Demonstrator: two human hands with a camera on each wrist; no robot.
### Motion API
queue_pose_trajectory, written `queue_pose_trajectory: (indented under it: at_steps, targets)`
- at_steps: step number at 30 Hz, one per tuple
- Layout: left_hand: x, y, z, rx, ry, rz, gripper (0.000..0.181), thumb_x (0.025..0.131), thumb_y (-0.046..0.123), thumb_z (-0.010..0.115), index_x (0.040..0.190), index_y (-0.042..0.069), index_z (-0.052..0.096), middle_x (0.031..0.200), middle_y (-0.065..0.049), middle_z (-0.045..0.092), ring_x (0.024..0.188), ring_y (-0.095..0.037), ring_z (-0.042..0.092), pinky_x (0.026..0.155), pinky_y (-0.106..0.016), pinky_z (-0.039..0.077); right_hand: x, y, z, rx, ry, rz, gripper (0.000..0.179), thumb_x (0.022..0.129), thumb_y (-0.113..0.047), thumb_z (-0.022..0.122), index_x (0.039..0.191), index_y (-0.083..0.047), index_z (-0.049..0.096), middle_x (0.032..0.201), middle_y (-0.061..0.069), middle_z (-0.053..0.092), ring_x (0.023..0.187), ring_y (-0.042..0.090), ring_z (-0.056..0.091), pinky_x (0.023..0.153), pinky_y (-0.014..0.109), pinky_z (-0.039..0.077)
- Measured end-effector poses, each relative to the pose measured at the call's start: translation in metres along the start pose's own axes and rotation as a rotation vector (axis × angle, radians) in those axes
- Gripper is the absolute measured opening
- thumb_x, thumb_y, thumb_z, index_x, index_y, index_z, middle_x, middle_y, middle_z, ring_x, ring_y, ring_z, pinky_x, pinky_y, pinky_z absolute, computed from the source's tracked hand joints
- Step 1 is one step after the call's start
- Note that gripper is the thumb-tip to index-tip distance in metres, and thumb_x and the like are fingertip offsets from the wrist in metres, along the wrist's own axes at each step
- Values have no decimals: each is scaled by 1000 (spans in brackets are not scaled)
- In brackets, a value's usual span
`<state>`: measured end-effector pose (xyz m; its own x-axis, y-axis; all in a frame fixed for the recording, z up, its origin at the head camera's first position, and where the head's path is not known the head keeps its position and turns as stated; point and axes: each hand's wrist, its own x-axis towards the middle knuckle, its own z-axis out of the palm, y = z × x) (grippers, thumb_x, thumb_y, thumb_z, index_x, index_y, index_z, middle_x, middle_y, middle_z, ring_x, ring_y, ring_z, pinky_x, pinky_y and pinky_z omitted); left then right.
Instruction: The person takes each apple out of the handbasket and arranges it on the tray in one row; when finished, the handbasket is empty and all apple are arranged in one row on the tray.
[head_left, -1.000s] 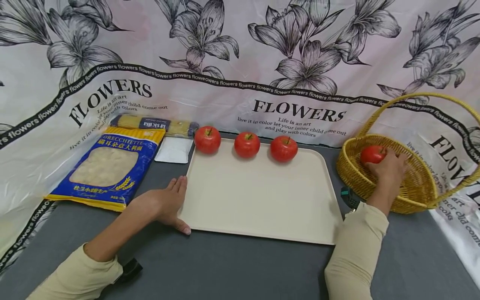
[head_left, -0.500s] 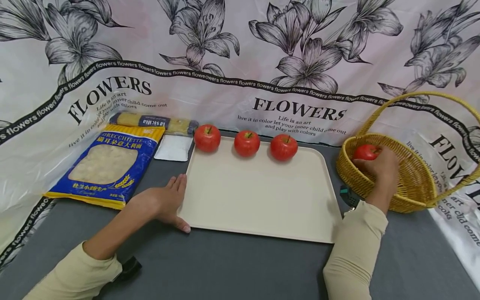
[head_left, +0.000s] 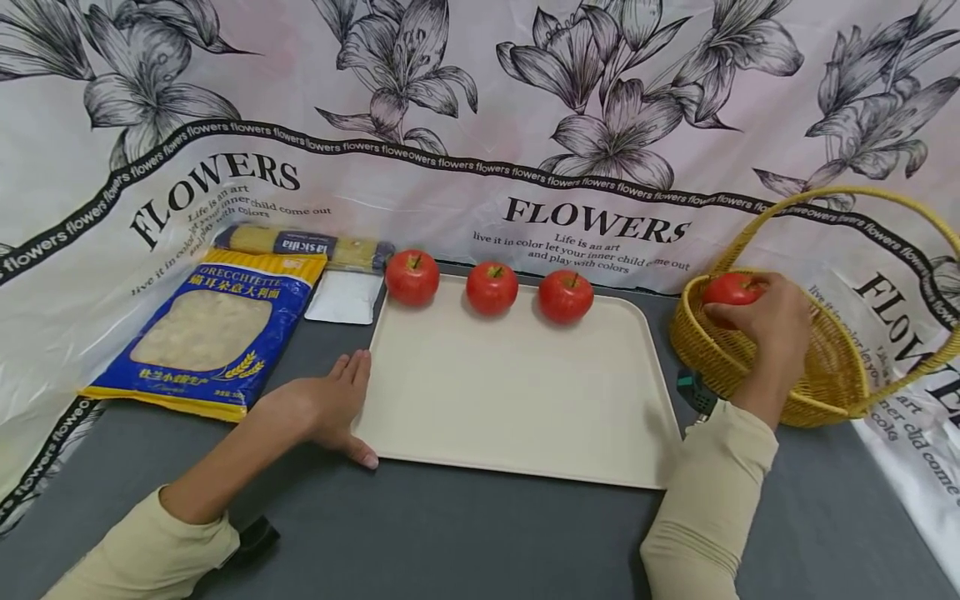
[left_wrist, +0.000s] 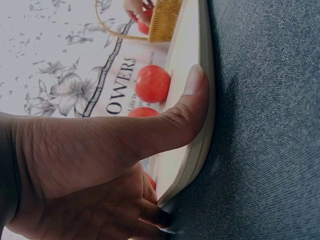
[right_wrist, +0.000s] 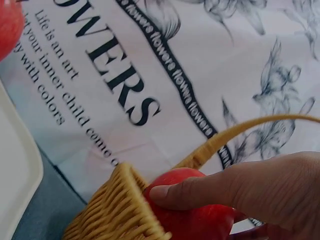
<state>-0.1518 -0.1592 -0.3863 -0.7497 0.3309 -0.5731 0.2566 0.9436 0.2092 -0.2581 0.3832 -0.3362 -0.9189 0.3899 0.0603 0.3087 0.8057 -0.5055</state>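
My right hand (head_left: 780,321) grips a red apple (head_left: 726,289) at the mouth of a yellow wicker basket (head_left: 705,354) with a tall handle. In the right wrist view, the thumb presses the apple (right_wrist: 200,220) beside the basket's woven rim; the other fingers are mostly hidden. My left hand (head_left: 322,408) rests against the left edge of a cream tray (head_left: 517,400), its fingers straight and its thumb at the near corner. Along the tray's far edge sit a left apple (head_left: 412,277), a middle apple (head_left: 491,288) and a right apple (head_left: 566,297).
A blue and yellow bag of orecchiette (head_left: 206,329) lies left of the tray. Behind it are a long pasta packet (head_left: 300,243) and a small white packet (head_left: 343,297). A dark object (head_left: 696,392) sits between tray and basket. A flower-printed sheet (head_left: 420,192) hangs behind.
My right hand has lifted the apple from inside the basket to about its rim, moving slightly left. My left hand stays at the tray's edge.
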Motion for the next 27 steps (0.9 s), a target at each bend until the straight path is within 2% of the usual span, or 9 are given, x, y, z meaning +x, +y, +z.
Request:
queue_pose_trajectory:
  at_steps: [13,18,22,27]
  targets:
    - [0,0,-2,15,-13,-7,144,76,67,83,163,-11,-1,172,-34,-3,161,-53,4,129,-64,18,-13,-24,-18,20,17,-52,97,91,-56,72,162,-3,34,158,35,42,137,54,43,112,72,43]
    - [0,-1,-2,17,-15,-8,144,76,68,82,163,-11,-2,172,-34,-4,161,-53,4,129,-64,17,-16,-38,-16,57,-52,-109,96,91,-50,77,163,-4,33,161,34,38,140,55,40,111,73,43]
    - [-1,-1,-3,16,-11,-9,144,76,67,83,163,-11,-2,172,-34,-4,161,-54,4,129,-64,17,-18,-52,-12,86,-128,-205,91,89,-42,82,159,-3,38,159,34,41,138,56,43,109,73,45]
    - [-1,-1,-2,16,-4,-4,144,76,68,83,163,-11,-1,172,-33,-3,161,-53,5,129,-64,18,-17,-71,1,32,-231,-330,84,88,-34,84,153,0,43,146,37,49,128,54,50,104,71,49]
